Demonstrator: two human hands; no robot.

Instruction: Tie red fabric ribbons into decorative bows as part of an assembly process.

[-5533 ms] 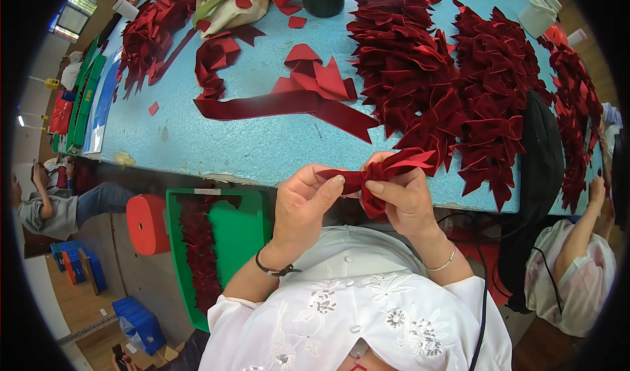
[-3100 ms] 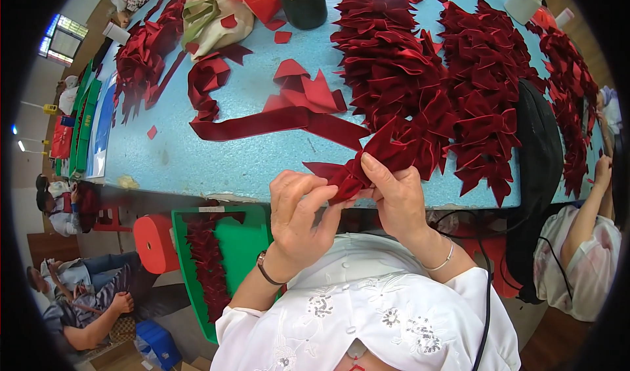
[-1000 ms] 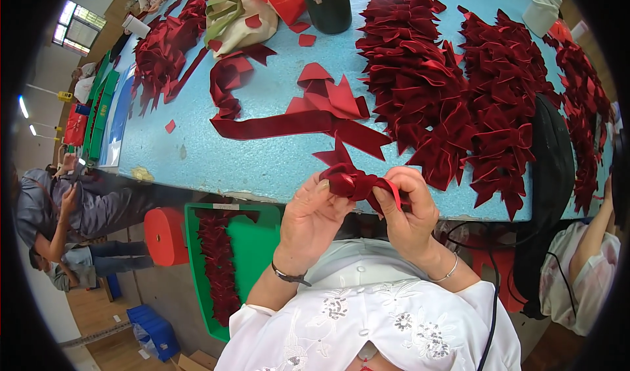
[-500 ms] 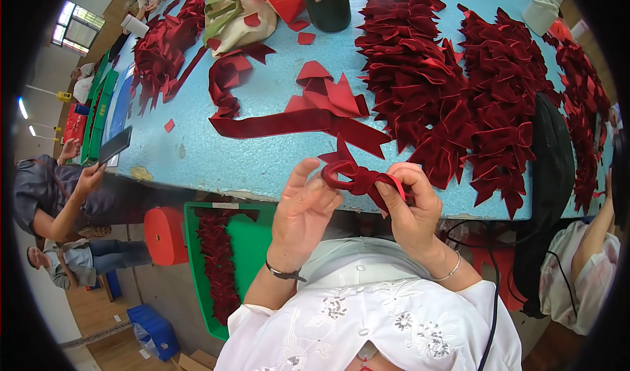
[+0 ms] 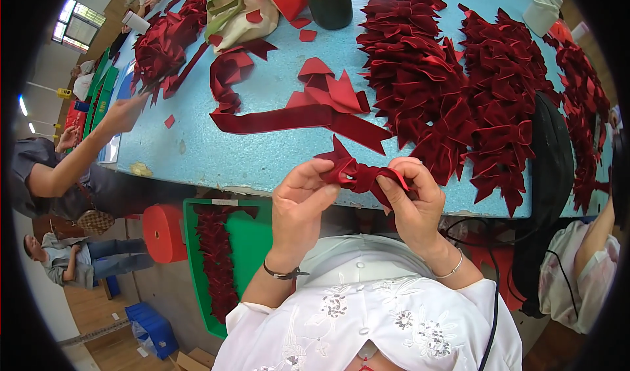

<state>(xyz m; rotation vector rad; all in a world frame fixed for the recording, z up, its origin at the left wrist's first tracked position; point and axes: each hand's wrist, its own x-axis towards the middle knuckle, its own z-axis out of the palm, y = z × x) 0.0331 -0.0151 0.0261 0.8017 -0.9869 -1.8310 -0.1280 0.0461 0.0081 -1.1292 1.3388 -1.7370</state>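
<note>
One dark-red bow [image 5: 369, 179] is held at the near edge of the blue table [image 5: 210, 158]: left hand [image 5: 298, 197] pinching the left loop, right hand [image 5: 418, 202] grasping the right loop. Uneven pull (from either side) could skew the knot; excess pinch could flatten the loops.

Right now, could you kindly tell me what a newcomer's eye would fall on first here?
Probably the heaps of dark red bows, stacked in long columns on the right side of the pale blue table. Next, likely, the single bow held between the left hand and right hand at the table's front edge. The bright green crate, below the table edge on the left, stands out too.
</note>
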